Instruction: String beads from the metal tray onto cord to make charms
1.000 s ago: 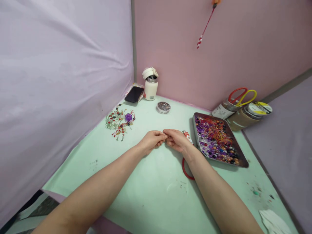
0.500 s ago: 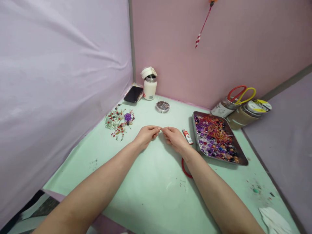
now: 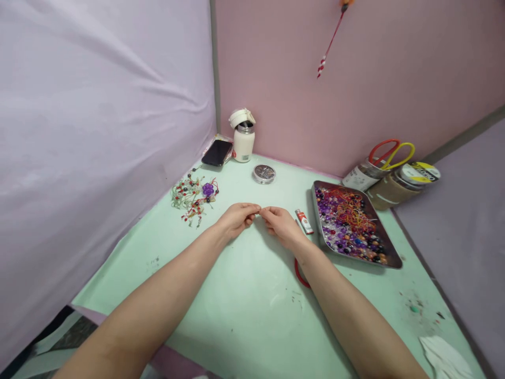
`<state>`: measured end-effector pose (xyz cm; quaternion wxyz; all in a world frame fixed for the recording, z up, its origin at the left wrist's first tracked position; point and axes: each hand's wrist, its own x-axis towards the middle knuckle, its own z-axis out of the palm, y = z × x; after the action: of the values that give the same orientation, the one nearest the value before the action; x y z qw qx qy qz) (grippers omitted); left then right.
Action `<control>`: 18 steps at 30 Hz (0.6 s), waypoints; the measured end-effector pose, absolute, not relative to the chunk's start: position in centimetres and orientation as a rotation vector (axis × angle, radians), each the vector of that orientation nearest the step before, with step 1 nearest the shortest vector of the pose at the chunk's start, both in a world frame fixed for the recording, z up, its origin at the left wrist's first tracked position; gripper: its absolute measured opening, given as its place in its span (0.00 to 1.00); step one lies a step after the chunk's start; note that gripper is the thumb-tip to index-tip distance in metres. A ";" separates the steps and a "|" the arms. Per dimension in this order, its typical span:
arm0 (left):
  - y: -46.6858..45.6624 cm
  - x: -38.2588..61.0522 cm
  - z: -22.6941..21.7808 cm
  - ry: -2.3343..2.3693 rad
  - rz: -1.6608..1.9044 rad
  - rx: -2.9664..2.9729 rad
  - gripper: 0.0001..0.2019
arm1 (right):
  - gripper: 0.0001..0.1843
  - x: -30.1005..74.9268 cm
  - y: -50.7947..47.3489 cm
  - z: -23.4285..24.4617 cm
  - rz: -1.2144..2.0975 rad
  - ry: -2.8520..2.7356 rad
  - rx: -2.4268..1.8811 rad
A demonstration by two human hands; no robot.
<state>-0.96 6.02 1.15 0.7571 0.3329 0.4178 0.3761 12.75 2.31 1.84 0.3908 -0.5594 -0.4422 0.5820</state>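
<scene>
Left hand and right hand meet fingertip to fingertip over the smooth mint mat. Each is pinched narrow, and what they pinch is too small to tell. A red-and-white lighter, its label unreadable, lies just right of them, beside a rectangular metal tray of glossy round beads.

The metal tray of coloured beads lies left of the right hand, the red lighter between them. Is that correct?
No. In the head view the metal tray of coloured beads lies right of the right hand; the red lighter is between them.
</scene>
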 end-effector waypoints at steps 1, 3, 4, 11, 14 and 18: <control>6.0 -1.1 1.3 0.901 0.812 0.720 0.05 | 0.15 12.9 2.3 2.0 1.486 -1.148 -1.431; 6.0 -1.3 1.5 0.886 0.795 0.708 0.05 | 0.15 13.5 2.2 2.8 1.438 -1.238 -1.477; 6.0 -1.4 1.7 0.880 0.785 0.699 0.04 | 0.15 14.0 2.1 3.5 1.371 -1.306 -1.506; 6.3 -1.8 1.8 0.821 0.725 0.555 0.05 | 0.12 17.4 -1.0 9.2 0.617 -1.902 -1.802; 6.5 -1.8 1.6 0.810 0.725 0.529 0.06 | 0.10 17.9 -3.5 9.7 0.506 -2.070 -2.028; 6.4 -1.8 1.6 0.829 0.736 0.542 0.07 | 0.07 18.4 -6.8 7.9 0.431 -2.205 -2.374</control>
<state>-1.76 6.37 1.63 0.8157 0.2540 0.3885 0.3452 18.40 -6.80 7.88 -0.0635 -0.7248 -0.6733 0.1315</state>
